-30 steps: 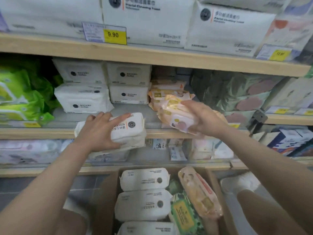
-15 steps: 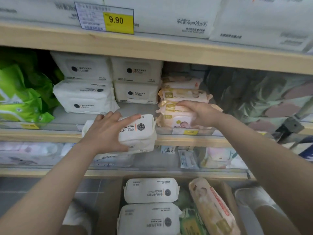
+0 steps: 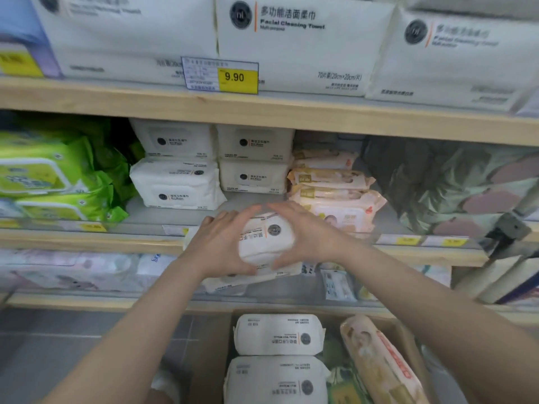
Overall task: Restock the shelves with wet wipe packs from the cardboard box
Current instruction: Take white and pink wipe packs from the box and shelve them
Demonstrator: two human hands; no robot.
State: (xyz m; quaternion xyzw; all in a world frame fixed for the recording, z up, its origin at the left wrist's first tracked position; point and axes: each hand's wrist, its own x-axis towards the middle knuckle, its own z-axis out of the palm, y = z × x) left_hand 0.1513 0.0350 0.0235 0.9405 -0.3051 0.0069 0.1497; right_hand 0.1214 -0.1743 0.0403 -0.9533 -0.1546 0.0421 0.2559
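Both hands, left hand (image 3: 221, 243) and right hand (image 3: 312, 234), grasp one white wet wipe pack (image 3: 267, 239) from either side. It sits at the middle shelf (image 3: 87, 243) front edge, above the cardboard box (image 3: 213, 360).

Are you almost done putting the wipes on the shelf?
Not yet. White packs and a peach stack already sit on the middle shelf. The left hand and right hand hold a white pack at its edge. The cardboard box below has more white packs and a peach one waiting.
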